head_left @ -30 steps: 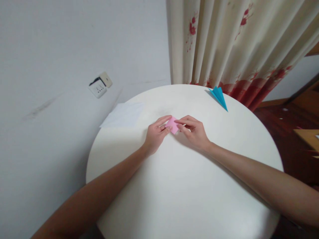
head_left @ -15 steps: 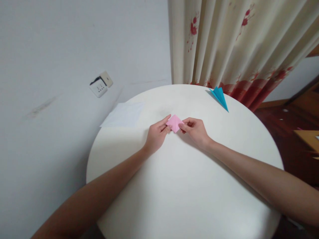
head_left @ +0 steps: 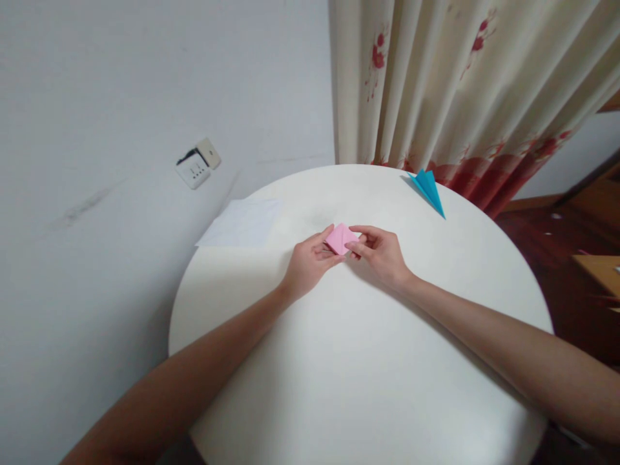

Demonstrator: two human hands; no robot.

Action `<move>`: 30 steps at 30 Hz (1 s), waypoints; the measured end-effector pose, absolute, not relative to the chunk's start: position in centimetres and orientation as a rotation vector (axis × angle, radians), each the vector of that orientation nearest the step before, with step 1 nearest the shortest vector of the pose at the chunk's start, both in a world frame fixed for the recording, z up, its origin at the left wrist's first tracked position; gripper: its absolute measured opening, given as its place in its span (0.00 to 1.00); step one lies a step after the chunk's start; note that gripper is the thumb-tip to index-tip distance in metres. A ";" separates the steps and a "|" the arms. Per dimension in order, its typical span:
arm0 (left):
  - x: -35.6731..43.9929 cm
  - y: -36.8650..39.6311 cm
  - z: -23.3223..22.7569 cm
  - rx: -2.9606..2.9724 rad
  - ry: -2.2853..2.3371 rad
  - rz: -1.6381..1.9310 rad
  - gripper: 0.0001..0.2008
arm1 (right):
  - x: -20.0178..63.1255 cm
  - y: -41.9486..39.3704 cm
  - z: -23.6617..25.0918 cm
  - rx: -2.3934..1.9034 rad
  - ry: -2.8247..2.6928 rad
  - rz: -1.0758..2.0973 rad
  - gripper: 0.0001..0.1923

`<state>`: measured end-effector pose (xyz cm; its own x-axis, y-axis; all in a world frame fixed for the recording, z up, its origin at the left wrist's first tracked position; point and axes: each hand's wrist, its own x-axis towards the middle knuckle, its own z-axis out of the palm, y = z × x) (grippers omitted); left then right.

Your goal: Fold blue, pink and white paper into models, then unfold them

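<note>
Now the left hand (head_left: 306, 266) and right hand (head_left: 381, 256) are closing in again, both pinching the pink folded paper (head_left: 340, 238) just above the white round table (head_left: 358, 361), fingers overlapping its edges more than half a second ago, suggesting another crease being worked.

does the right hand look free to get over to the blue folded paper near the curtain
Probably not at once: the right hand and left hand both pinch the pink folded paper. The bare white table between it and the blue folded paper leaves the path open.
</note>
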<state>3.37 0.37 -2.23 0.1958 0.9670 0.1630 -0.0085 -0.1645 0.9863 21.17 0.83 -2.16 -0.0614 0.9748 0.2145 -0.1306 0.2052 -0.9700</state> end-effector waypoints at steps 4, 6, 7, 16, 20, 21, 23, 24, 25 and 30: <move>3.6 0.3 -2.2 1.364 0.951 1.140 0.47 | 21.2 0.8 -2.1 -0.896 -1.291 1.153 0.23; 3.7 0.3 -2.2 1.353 0.937 1.126 0.48 | 21.2 0.7 -2.1 -0.884 -1.298 1.152 0.23; 3.7 0.3 -2.3 1.352 0.926 1.122 0.49 | 21.2 0.7 -2.1 -0.878 -1.299 1.153 0.23; 3.7 0.3 -2.4 1.517 0.878 1.120 0.42 | 21.3 0.7 -2.7 -0.968 -1.380 1.137 0.12; 3.7 0.4 -2.3 1.535 0.941 1.177 0.33 | 21.3 0.7 -2.9 -0.978 -1.426 1.134 0.12; 3.7 0.4 -2.3 1.525 0.954 1.188 0.30 | 21.3 0.7 -2.9 -0.970 -1.439 1.145 0.13; 3.6 0.4 -2.2 1.492 0.956 1.190 0.28 | 21.3 0.6 -2.8 -0.963 -1.458 1.164 0.14; 3.6 0.4 -2.2 1.476 0.953 1.179 0.28 | 21.3 0.5 -2.8 -0.966 -1.464 1.166 0.14; 3.5 0.4 -2.2 1.463 0.953 1.165 0.28 | 21.3 0.5 -2.6 -0.970 -1.466 1.164 0.15; 3.4 0.3 -2.0 1.429 0.975 1.086 0.27 | 21.2 0.4 -2.1 -0.965 -1.442 1.134 0.16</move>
<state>3.44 0.32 -2.04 0.2575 0.9593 0.1156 0.0121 -0.1228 0.9924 21.24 0.37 -2.14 -0.1600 0.9592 0.2329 0.0002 0.2360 -0.9718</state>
